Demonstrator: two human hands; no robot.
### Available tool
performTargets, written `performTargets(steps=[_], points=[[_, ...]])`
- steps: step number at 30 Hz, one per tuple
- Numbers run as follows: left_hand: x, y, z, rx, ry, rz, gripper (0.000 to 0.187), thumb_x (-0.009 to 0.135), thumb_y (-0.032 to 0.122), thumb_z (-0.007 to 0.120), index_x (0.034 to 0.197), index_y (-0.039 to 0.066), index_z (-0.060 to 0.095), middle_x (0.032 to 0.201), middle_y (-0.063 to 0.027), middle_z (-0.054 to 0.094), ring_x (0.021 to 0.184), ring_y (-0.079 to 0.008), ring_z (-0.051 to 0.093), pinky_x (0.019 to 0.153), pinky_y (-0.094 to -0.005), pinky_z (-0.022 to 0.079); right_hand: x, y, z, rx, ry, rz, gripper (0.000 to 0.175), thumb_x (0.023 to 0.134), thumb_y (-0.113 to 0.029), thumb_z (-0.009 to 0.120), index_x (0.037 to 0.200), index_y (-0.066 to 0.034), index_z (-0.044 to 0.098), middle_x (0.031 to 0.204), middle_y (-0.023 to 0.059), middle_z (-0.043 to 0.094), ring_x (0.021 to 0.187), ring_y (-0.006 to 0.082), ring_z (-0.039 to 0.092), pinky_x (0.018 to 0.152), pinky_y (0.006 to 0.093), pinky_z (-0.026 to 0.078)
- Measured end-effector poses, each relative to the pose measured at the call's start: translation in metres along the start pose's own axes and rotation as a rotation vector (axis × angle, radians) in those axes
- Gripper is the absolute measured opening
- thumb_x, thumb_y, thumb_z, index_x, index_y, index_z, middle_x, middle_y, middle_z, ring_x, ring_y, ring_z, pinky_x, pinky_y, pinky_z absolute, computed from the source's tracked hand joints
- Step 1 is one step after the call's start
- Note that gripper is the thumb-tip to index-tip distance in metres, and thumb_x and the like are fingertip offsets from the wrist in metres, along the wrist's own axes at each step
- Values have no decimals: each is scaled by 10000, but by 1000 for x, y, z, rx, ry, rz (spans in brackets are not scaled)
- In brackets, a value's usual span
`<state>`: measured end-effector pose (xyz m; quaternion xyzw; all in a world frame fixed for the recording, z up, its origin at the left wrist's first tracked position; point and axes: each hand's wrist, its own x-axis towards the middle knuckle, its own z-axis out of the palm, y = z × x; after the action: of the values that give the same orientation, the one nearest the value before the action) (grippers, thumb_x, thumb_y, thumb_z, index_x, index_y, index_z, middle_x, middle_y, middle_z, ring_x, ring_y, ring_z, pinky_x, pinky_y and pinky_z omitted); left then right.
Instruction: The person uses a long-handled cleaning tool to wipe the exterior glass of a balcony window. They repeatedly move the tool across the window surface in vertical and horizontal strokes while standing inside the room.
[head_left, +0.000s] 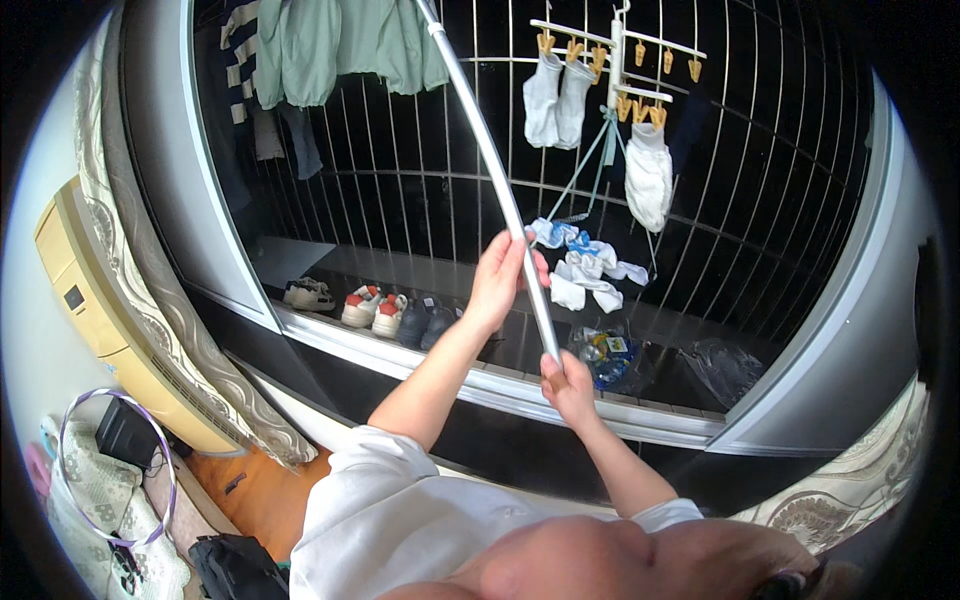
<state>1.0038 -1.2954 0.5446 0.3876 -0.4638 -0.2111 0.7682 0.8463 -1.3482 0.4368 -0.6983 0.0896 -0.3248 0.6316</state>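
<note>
A long silvery pole (491, 161) slants through the window opening, its upper end running out at the top of the view. My left hand (501, 274) is closed around its middle. Lower down, my right hand (568, 384) grips the pole's bottom end. Near the upper part of the pole, a pale green garment (352, 45) hangs; whether they touch I cannot tell. To the right hangs a white clip hanger (616, 64) with wooden pegs, several of them bare. White socks (559, 101) are pegged to it, and below dangles a hoop-like rack holding more socks (585, 270).
Metal bars (720, 150) close off the window's outer side. Shoes (375, 309) stand on the ledge beyond the sliding track (450, 379), with clear plastic bags (724, 367) at right. Left are a curtain (142, 247), a cream floor-standing unit (127, 322) and a purple-white hoop (172, 487).
</note>
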Motion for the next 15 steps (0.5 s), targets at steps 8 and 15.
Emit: performTargets(steps=[8, 15], points=[[84, 64, -92, 132, 54, 92, 334, 1001, 307, 388, 1172, 34, 477, 791, -60, 619, 654, -137, 617, 573, -229, 489, 109, -39, 89, 70, 8, 12, 344, 934, -336, 563, 758, -46, 505, 571, 1, 478, 460, 72, 446, 416, 220, 346], [105, 85, -132, 195, 54, 116, 322, 997, 276, 391, 1169, 16, 471, 785, -65, 623, 643, -140, 616, 563, -239, 479, 139, -41, 129, 87, 21, -7, 350, 934, -330, 566, 734, -50, 501, 572, -2, 477, 464, 72, 441, 428, 217, 355]])
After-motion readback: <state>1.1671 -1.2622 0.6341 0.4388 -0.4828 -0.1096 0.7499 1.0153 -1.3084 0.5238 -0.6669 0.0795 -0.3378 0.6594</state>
